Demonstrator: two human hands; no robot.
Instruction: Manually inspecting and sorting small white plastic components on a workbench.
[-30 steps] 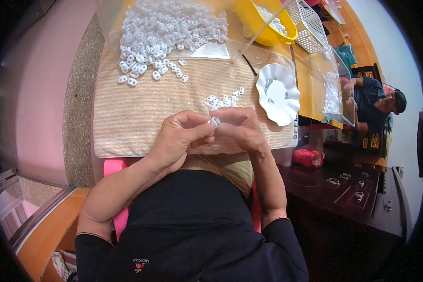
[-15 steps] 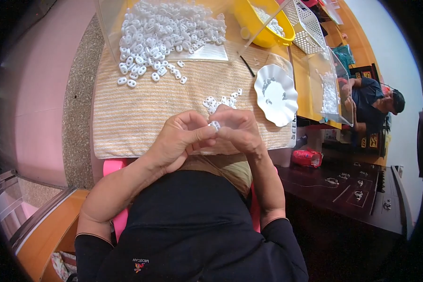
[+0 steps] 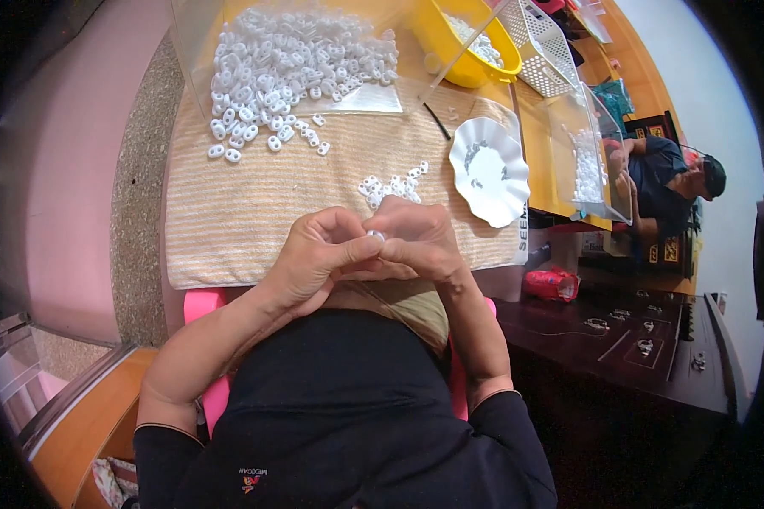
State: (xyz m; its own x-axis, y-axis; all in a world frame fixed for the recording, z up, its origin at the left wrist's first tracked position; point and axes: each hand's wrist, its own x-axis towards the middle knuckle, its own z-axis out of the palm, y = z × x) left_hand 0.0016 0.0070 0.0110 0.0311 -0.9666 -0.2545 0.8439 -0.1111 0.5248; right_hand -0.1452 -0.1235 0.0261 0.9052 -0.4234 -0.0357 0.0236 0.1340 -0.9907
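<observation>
My left hand (image 3: 318, 256) and my right hand (image 3: 423, 239) meet over the near part of a striped towel (image 3: 229, 212). Between their fingertips they pinch one small white two-hole plastic piece (image 3: 375, 235); the fingers cover most of it. Just beyond them lies a small group of similar flat white pieces (image 3: 390, 188). Farther off, a large heap of white two-hole plastic pieces (image 3: 284, 64) spills out of a clear plastic bin (image 3: 373, 99). A white scalloped dish (image 3: 505, 191) stands to the right, with small grey bits (image 3: 477, 170) in it.
A thin black stick (image 3: 437, 121) lies left of the dish. Beyond it stand a yellow basin (image 3: 458, 72) with white pieces and a white perforated basket (image 3: 543, 64). At the right, a co-worker (image 3: 666, 174) sits by another clear bin (image 3: 607, 199). A red package (image 3: 552, 284) lies nearer.
The view has shifted slightly. Both hands stay together around the small white piece, which the fingers now cover more.
</observation>
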